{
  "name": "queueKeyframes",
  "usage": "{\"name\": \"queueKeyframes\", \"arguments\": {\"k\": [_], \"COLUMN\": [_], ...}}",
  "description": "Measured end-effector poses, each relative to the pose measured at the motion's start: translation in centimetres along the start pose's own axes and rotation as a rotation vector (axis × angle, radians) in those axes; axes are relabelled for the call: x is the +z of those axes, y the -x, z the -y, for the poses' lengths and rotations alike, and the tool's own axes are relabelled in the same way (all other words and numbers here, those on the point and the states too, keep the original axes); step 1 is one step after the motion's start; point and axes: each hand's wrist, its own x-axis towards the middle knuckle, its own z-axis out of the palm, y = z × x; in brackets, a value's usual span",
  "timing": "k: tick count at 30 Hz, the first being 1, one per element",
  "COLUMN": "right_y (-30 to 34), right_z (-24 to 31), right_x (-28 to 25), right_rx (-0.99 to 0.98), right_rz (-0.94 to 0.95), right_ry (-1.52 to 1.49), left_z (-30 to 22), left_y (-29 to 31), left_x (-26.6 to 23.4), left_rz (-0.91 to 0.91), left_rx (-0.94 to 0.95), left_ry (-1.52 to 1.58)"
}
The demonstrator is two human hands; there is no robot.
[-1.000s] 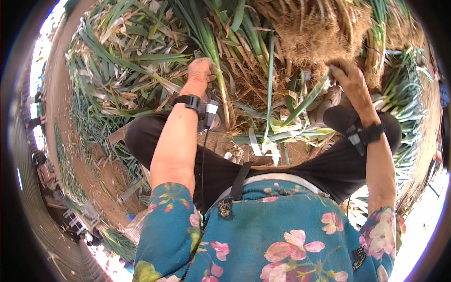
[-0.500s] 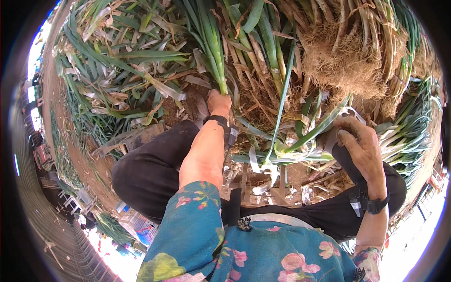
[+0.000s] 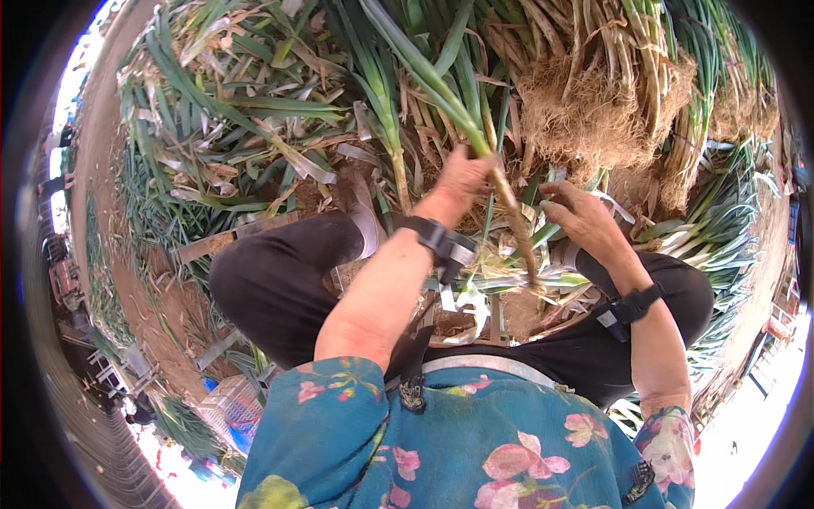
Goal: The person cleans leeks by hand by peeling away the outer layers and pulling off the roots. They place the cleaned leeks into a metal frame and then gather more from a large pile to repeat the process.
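My left hand [image 3: 465, 180] is closed around a long green onion [image 3: 515, 222]. The onion slants, with its green leaves up and away to the left and its brown, dirty lower end pointing down toward me. My right hand [image 3: 587, 222] is beside that lower stalk, fingers loosely bent and apart, with nothing visible in them. Another green onion [image 3: 387, 119] stands to the left of my left hand. Loose pale peelings and leaves [image 3: 475, 307] lie between my legs, under the held stalk.
A heap of cut green leaves [image 3: 203, 127] spreads at the far left. Bundled onions with a thick mass of roots [image 3: 585, 114] stand at the far right. Cleaner onions with white stems [image 3: 708, 222] are piled beside my right knee. A crate [image 3: 233, 403] is at lower left.
My left hand has moved to the right and now has a brown-stemmed green onion slanting in front of me. My right hand has moved left, closer to the stalk.
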Motion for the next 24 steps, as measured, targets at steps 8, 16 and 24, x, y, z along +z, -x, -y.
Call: {"name": "queueKeyframes", "arguments": {"k": [8,16,24], "right_y": [4.4,8.1,8.2], "right_z": [-1.2,2.6,3.9], "right_x": [1.8,0.7,0.6], "right_rx": [0.396,0.232,0.075], "right_rz": [0.034,0.224,0.114], "right_ry": [-0.663,-1.250,-1.075], "left_z": [1.6,-3.2,-7.7], "left_y": [7.8,8.3,9.3], "left_x": [9.4,6.4,6.3], "left_rz": [-0.004,0.192,0.301], "left_rx": [0.220,0.188,0.391], "left_ry": [-0.184,0.490,0.340]}}
